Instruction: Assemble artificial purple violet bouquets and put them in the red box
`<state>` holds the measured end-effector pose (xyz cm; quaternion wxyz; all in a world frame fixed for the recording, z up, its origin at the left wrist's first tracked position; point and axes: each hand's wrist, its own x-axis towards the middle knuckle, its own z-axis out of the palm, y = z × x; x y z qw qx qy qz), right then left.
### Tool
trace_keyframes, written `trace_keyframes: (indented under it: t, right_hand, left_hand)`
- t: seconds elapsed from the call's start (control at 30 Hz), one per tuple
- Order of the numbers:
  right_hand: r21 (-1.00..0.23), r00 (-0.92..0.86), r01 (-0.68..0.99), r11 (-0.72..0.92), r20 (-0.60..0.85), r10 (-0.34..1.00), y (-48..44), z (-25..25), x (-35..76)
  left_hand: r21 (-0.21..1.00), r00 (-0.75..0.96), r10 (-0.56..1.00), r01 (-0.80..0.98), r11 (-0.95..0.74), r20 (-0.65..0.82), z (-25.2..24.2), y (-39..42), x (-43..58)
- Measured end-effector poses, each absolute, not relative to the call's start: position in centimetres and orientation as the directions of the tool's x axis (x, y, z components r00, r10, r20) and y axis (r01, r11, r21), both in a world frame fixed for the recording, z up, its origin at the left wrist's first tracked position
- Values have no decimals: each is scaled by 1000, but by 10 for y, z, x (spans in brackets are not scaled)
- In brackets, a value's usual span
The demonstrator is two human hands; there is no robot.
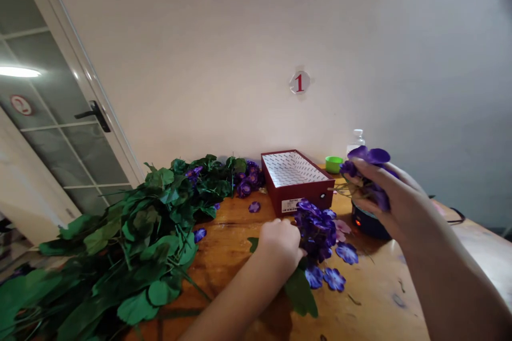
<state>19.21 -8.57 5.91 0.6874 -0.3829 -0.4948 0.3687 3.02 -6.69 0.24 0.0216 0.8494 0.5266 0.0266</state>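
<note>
My left hand is closed at the base of an artificial purple flower bunch, which leans over the table in front of the box. A green leaf sticks out below that hand; the stem between its fingers is hidden. Raised at the right, my right hand pinches several loose purple blossoms, with thin pale stems pointing left. Under it stands a small dark blue pot with an orange light, partly covered by the hand. Loose violet petals and a pink blossom lie beside the bunch.
A large heap of green artificial leaves covers the table's left side. More purple flowers lie behind it. A dark red open box, a green cup and a clear bottle stand near the wall. A dark cord lies at right.
</note>
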Motion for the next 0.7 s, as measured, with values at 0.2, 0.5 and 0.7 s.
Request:
trace_keyframes:
  t: [0.2, 0.5, 0.7]
  right_hand:
    - [-906, 221, -189, 379, 337, 915, -100, 66, 193]
    - [-949, 21, -39, 313, 312, 950, -102, 61, 190]
    - [-888, -180, 282, 362, 322, 929, -93, 58, 199]
  left_hand:
    - [51, 419, 905, 905, -423, 73, 0, -58, 21]
    - [172, 274, 946, 937, -303, 174, -11, -29, 3]
    - [204, 242, 931, 931, -302, 274, 8, -38, -2]
